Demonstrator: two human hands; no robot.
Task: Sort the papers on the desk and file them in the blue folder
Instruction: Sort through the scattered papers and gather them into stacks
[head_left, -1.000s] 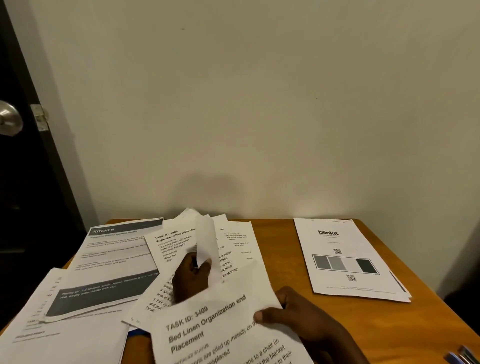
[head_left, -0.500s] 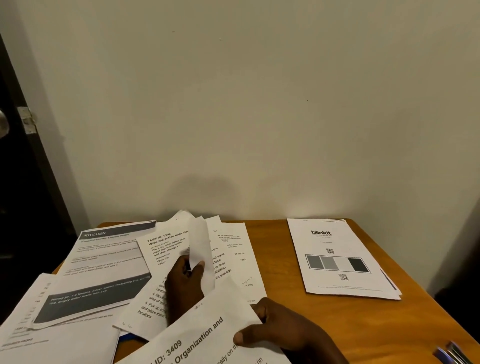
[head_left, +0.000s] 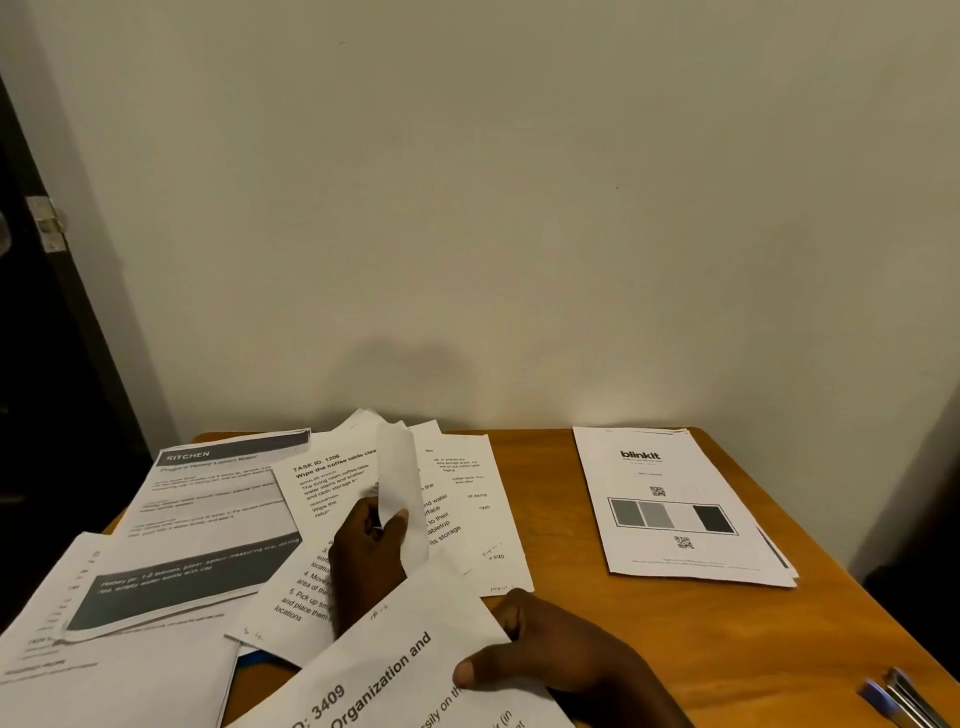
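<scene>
Sorting looks less than half done. Over the last second the right hand (head_left: 561, 660), thumb on top of the page edge, has drawn the Task 3409 sheet (head_left: 395, 670) toward 6 o'clock, so that it tilts and most of its heading has slid out of view. The left hand (head_left: 369, 561) has stayed at the desk's centre, thumb and fingers pinching a curled sheet (head_left: 397, 478) that stands up from the loose heap (head_left: 208, 519) spread toward 9 o'clock. That pull frees one page from the heap, probably for a pile of its own. A squared blinkit stack (head_left: 675, 509) lies at 2 o'clock on the desk (head_left: 571, 597). Only a blue sliver (head_left: 257, 657), likely the blue folder, peeps from under the papers at 7 o'clock. Nothing is filed yet.
</scene>
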